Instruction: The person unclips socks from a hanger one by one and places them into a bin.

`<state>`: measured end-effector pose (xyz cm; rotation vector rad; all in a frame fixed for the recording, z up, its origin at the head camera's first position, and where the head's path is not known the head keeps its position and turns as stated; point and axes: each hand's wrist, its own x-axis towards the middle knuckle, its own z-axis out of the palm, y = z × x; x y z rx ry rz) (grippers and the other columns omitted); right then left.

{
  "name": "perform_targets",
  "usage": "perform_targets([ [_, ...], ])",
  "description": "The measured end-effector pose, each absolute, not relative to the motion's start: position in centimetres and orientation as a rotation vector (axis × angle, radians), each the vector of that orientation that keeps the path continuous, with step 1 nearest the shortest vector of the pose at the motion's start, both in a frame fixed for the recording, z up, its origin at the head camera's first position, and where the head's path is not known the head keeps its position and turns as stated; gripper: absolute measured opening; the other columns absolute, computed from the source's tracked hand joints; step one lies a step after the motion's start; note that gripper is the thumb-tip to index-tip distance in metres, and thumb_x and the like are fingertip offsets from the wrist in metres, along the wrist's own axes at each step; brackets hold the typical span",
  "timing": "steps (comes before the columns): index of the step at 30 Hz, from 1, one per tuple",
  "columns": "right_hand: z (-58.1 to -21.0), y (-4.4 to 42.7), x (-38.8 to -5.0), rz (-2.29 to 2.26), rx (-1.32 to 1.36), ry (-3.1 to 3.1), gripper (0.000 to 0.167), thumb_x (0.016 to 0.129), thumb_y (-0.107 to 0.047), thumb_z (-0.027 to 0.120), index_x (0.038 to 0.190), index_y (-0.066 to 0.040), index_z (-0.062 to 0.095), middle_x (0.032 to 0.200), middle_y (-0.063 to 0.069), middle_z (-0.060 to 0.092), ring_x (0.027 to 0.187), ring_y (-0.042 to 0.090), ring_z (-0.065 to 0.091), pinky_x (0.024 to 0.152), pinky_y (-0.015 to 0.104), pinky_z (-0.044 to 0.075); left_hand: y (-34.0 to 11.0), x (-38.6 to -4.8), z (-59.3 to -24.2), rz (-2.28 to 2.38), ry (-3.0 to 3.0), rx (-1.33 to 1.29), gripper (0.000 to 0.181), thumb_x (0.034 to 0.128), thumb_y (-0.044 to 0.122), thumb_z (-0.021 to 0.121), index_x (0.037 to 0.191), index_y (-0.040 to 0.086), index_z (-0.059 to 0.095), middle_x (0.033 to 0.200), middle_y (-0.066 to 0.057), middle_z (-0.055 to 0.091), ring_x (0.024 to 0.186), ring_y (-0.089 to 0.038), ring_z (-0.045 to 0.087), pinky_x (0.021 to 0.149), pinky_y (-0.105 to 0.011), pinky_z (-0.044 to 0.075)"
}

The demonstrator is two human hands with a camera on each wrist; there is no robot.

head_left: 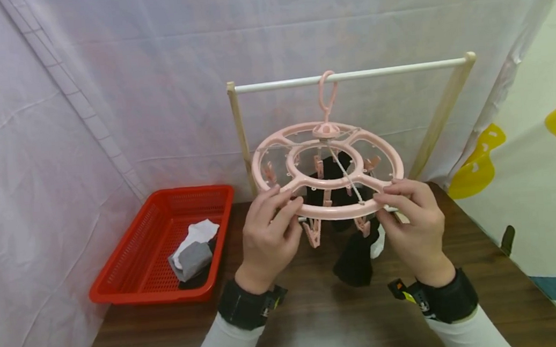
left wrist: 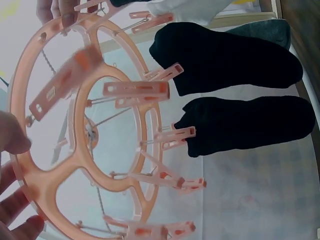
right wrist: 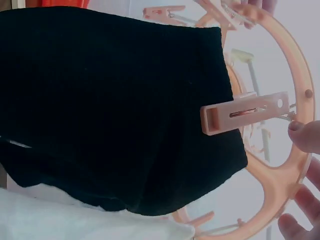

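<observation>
While fingers (head_left: pixel 281 220) grip the hanger rim (head_left: pixel 336 212), the basket (head_left: pixel 156 296) stands apart.

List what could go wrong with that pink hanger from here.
The hook is looped over the white bar; if the left hand and right hand, both gripping the rim, push unevenly, it might slide sideways.

In the right wrist view, one visible clip grips the near black sock; a jolt could work it loose.

The left hand (left wrist: pixel 14 204) gripped a pink hanger (left wrist: pixel 79 156) at eight o'clock; black socks (left wrist: pixel 227 59) were clipped at two and three.
</observation>
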<state>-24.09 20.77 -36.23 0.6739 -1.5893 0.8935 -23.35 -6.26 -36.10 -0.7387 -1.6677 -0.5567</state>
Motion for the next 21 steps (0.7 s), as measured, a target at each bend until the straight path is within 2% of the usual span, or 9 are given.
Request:
perform_targets([
  [4,-36.1,20.1,-23.8,0.878,0.689,-1.549,0.035,0.101,-0.030,0.074,0.089,0.001,0.082,0.096,0.028,0.068,0.099,0.049,0.061,0.112,0.023,0.048,-6.0,-23.1,-36.1,-0.562,-1.665,-0.767,0.033,0.0827,0.005,0.069,0.114,0.007,0.081,0.118,-0.014,0.077,0.121,-0.036,0.070,0.109,-0.049,0.054],
  [12,-36.1,19.1,-23.2,0.843,0.685,-1.544,0.033,0.101,-0.028,0.072,0.091,0.001,0.083,0.098,0.028,0.067,0.097,0.048,0.059,0.114,0.025,0.046,-5.4,-22.7,-36.1,-0.551,-1.677,-0.741,0.021,0.0881,0.009,0.081,0.109,0.010,0.083,0.114,-0.011,0.079,0.117,-0.032,0.073,0.109,-0.056,0.053],
  [18,-36.0,18.9,-23.1,0.833,0.691,-1.538,0.029,0.099,-0.025,0.073,0.091,0.002,0.081,0.099,0.027,0.067,0.097,0.047,0.060,0.117,0.032,0.046,-5.5,-22.7,-36.0,-0.627,-1.670,-0.695,0.017,0.0885,0.004,0.081,0.105,0.008,0.082,0.112,-0.012,0.079,0.116,-0.033,0.073,0.110,-0.053,0.054],
  [21,-35.9,19.2,-23.3,0.851,0.684,-1.535,0.021,0.094,-0.017,0.076,0.091,0.003,0.080,0.099,0.028,0.067,0.097,0.048,0.059,0.117,0.031,0.046,-5.8,-23.0,-35.8,-0.679,-1.649,-0.711,0.018,0.0882,-0.001,0.080,0.105,0.006,0.082,0.112,-0.015,0.078,0.116,-0.036,0.072,0.109,-0.049,0.055],
])
